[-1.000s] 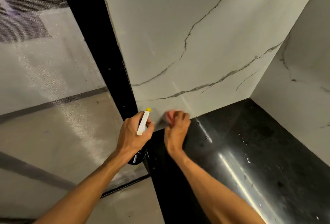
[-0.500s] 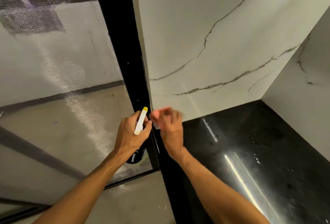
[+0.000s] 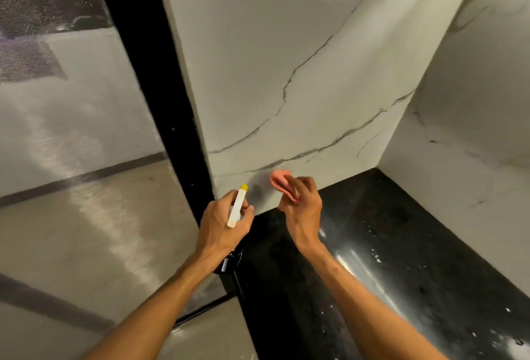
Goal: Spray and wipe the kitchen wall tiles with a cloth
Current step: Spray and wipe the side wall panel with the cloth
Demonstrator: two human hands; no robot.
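Right fingers (image 3: 299, 189) pinch a crumpled pink cloth (image 3: 278, 180) (blurred); left fingers (image 3: 225, 199) grip the spray bottle (image 3: 237, 207).

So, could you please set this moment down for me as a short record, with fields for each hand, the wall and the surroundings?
left hand: grips the spray bottle, yellow nozzle tip pointing toward the wall
right hand: holds a bunched pink cloth near the foot of the wall; contact unclear
wall tile: white with grey veins
counter: black, glossy, dotted with droplets
left of the wall: black frame, then a mesh screen
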